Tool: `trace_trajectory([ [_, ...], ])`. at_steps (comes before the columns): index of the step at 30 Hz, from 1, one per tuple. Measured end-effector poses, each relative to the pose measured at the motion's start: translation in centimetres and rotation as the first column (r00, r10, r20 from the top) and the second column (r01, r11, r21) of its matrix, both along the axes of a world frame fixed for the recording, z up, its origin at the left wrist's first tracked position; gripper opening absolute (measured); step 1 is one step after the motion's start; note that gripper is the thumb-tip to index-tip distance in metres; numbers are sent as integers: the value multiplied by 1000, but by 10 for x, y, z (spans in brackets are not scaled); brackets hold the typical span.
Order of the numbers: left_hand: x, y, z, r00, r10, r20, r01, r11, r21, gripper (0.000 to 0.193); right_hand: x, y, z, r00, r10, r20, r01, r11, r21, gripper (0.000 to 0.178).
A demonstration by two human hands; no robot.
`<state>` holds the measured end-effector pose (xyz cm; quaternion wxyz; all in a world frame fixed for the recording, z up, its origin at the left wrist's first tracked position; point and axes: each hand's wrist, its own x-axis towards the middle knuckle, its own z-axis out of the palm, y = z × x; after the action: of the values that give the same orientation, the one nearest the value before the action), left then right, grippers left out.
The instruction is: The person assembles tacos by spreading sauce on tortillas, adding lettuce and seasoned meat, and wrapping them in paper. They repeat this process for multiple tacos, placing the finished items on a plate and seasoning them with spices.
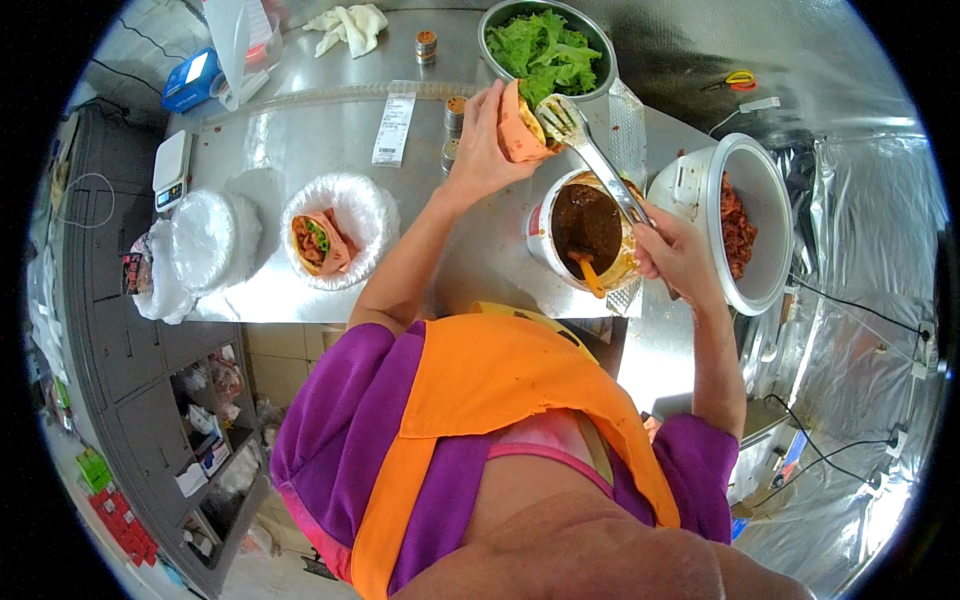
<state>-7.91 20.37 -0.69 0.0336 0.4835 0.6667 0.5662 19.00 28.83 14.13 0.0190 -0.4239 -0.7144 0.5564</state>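
My left hand [480, 150] is closed around a wrap in an orange paper sleeve [517, 128], held up near the far side of the counter. Metal tongs [598, 163] are gripped in my right hand [682, 252]. Their tips meet the wrap's open end; whether they pinch any filling I cannot tell. Below the tongs stands a white bucket [538, 240] of dark brown sauce, with an orange-handled utensil [590, 275] in it. Another filled wrap [325, 245] rests in a bowl lined with clear plastic [375, 215] to the left.
Lettuce [545, 50] fills a metal bowl [600, 85] at the back. Reddish meat [737, 230] lies in a white pot [780, 210] at right. A receipt [394, 130], small jars [454, 115], plastic-covered bowls [215, 235], a scale [172, 165] and scissors [740, 80] are around.
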Motion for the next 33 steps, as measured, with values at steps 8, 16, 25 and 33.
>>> trace_trajectory([
  [8, 0, -4, 11, 997, -36, -75, 37, 999, 14, 114, 11, -11, 36, 994, 32, 102, -91, 755, 650, 45],
  [16, 7, -7, 30, 986, -73, -150, 79, 996, 40, 112, 0, -17, 44, 943, 103, 316, -311, 610, 729, 50],
  [25, 11, -9, 33, 987, -84, -138, 86, 996, 6, 111, 11, -18, 36, 967, 95, 237, -227, 747, 625, 46],
  [33, 21, -4, 38, 975, -134, -179, 136, 991, -5, 113, 44, -13, 30, 991, -44, 130, -24, 875, 483, 43],
])
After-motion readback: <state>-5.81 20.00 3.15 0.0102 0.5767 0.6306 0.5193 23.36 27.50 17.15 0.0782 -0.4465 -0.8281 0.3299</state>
